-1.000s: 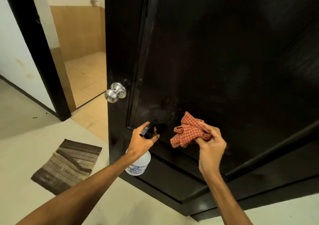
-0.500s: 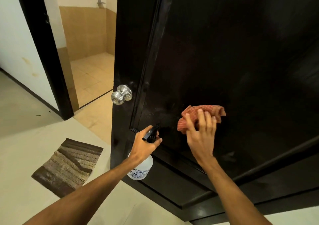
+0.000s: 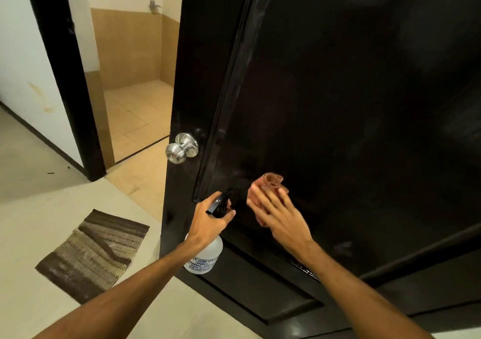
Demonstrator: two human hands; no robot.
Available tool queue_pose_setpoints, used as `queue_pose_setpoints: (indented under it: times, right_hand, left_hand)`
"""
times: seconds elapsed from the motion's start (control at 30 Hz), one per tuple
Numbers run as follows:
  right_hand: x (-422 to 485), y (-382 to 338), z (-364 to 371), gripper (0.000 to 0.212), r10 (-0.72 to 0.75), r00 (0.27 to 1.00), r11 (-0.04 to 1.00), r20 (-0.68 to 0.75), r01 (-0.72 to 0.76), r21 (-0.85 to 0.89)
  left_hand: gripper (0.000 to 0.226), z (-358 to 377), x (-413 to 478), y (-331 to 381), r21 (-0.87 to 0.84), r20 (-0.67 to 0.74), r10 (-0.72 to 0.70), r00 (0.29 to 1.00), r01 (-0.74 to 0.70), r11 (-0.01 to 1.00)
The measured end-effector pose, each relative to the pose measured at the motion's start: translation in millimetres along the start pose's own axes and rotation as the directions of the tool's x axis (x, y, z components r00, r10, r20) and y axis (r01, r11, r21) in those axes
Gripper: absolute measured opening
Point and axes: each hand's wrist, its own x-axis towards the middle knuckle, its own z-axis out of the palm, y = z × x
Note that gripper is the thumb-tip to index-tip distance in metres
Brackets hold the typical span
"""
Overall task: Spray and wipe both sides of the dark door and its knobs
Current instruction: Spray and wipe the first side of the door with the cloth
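Slid left and a little lower since a moment ago, the right hand (image 3: 279, 219) presses the reddish cloth (image 3: 272, 180) with flat, spread fingers against the dark door (image 3: 351, 104). Just beside it, the left hand (image 3: 208, 224) grips the spray bottle (image 3: 205, 258) by its black trigger head. A striped mat (image 3: 96, 252) lies left of that forearm. The silver knob (image 3: 182, 148) sits above the left hand.

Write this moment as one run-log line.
phase: wiping door front | left hand: grips spray bottle | right hand: presses cloth on door | knob: untouched
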Motion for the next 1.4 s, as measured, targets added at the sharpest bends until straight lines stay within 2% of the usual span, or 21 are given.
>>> queue_pose_setpoints:
  times: [0.07, 0.13, 0.3, 0.4, 0.47, 0.5, 0.6, 0.63, 0.7, 0.77, 0.83, 0.9, 0.93, 0.97, 1.07, 1.1, 1.13, 1.23, 1.27, 1.3, 1.4]
  right_hand:
    - [-3.4, 4.1, 1.7, 0.093, -0.061, 0.995, 0.998, 0.073, 0.062, -0.009]
    - [20.1, 19.1, -12.2, 0.084, -0.06, 0.998, 0.998, 0.008, 0.06, -0.034]
    - [87.4, 19.1, -32.2, 0.075, 0.162, 0.964, 0.983, -0.212, -0.138, 0.124]
    - [66.3, -22.3, -1.9, 0.068, -0.093, 0.996, 0.992, 0.013, 0.091, 0.09]
    - [39.2, -34.7, 18.3, 0.069, -0.248, 0.937, 0.969, 0.245, 0.243, 0.052]
    - [33.5, -30.5, 23.9, 0.067, -0.256, 0.932, 0.966, 0.257, 0.258, 0.029]
    - [45.3, -3.6, 7.7, 0.049, -0.104, 0.995, 0.993, -0.004, 0.103, -0.049]
    - [55.6, 5.3, -0.8, 0.047, -0.013, 0.992, 0.999, -0.125, 0.009, -0.031]
    - [57.7, 5.4, -14.2, 0.048, 0.124, 0.969, 0.991, -0.214, -0.109, 0.083]
    - [30.9, -9.5, -1.0, 0.046, 0.136, 0.978, 0.984, -0.157, -0.115, 0.135]
    - [-7.9, -24.2, 19.7, 0.054, 0.091, 0.996, 0.97, 0.014, -0.092, 0.224]
    - [-44.2, -16.5, 23.8, 0.05, 0.258, 0.966, 0.896, 0.035, -0.252, 0.365]
    - [-55.9, -8.3, 16.7, 0.046, 0.419, 0.908, 0.832, -0.028, -0.371, 0.412]
    - [-68.9, -1.4, 7.6, 0.045, 0.601, 0.795, 0.73, -0.078, -0.507, 0.458]
    - [-81.7, 2.8, -8.5, 0.047, 0.939, 0.321, 0.326, -0.121, -0.723, 0.609]
    - [-79.4, -4.8, -5.4, 0.048, 0.971, 0.228, 0.223, -0.077, -0.733, 0.642]
    - [-81.5, -14.5, -1.5, 0.05, 0.982, 0.188, 0.153, -0.019, -0.733, 0.663]
    - [-88.1, -55.4, 19.5, 0.048, 0.945, 0.279, 0.079, 0.17, -0.7, 0.71]
    - [-93.3, -63.1, 21.1, 0.047, 0.942, 0.258, 0.02, 0.216, -0.684, 0.729]
    - [-96.5, -65.6, 19.7, 0.048, 0.951, 0.197, -0.05, 0.238, -0.661, 0.748]
    - [-111.0, -32.1, 3.6, 0.046, 0.984, -0.123, -0.177, 0.13, -0.555, 0.812]
  left_hand:
    - [0.021, -4.3, 4.9, 5.3, -0.009, -0.014, 0.001, 1.0, -0.001, 1.0]
    - [0.021, -11.1, 9.1, 4.5, -0.013, -0.023, -0.004, 1.0, 0.004, 1.0]
    - [0.02, -22.5, 2.8, -12.1, 0.029, -0.078, -0.04, 0.996, 0.043, 0.999]
    - [0.036, -25.8, -0.2, -22.8, 0.022, -0.083, -0.091, 0.992, 0.093, 0.995]
    - [0.054, -30.6, 4.4, -27.8, 0.062, -0.067, -0.123, 0.99, 0.128, 0.99]
    - [0.049, -33.7, 6.3, -22.1, 0.069, -0.057, -0.114, 0.992, 0.118, 0.991]
    - [0.026, -37.9, 10.2, -7.5, 0.052, -0.07, -0.051, 0.996, 0.055, 0.997]
    - [0.022, -40.0, 9.4, -3.1, 0.058, -0.071, -0.039, 0.997, 0.043, 0.997]
    - [0.02, -35.8, 0.3, -3.8, 0.06, -0.054, -0.024, 0.998, 0.027, 0.998]
    - [0.022, -21.3, -7.5, -2.0, 0.06, -0.017, -0.01, 1.0, 0.011, 0.998]
    - [0.022, -13.2, -12.9, 2.6, 0.034, 0.023, 0.001, 1.0, -0.001, 0.999]
    - [0.021, -5.6, -10.9, 6.3, -0.003, 0.045, 0.025, 0.999, -0.025, 1.0]
    - [0.021, -4.0, -9.3, 9.4, -0.026, 0.05, 0.039, 0.998, -0.038, 0.999]
    - [0.021, 0.5, -9.8, 9.9, -0.023, 0.068, 0.045, 0.997, -0.044, 0.999]
    - [0.021, 12.8, -17.6, 11.9, -0.009, 0.109, 0.049, 0.993, -0.048, 0.999]
    - [0.021, 18.0, -19.9, 11.9, -0.008, 0.116, 0.055, 0.992, -0.055, 0.998]
    - [0.021, 27.2, -22.0, 15.0, -0.008, 0.143, 0.061, 0.988, -0.06, 0.998]
    - [0.019, 42.5, -27.4, 22.6, -0.003, 0.198, 0.061, 0.978, -0.062, 0.998]
    - [0.018, 48.4, -28.4, 26.0, 0.008, 0.215, 0.061, 0.975, -0.064, 0.998]
    - [0.018, 52.7, -29.4, 27.7, 0.011, 0.227, 0.059, 0.972, -0.063, 0.998]
    - [0.017, 72.2, -29.6, 39.7, -0.016, 0.262, 0.064, 0.963, -0.062, 0.998]
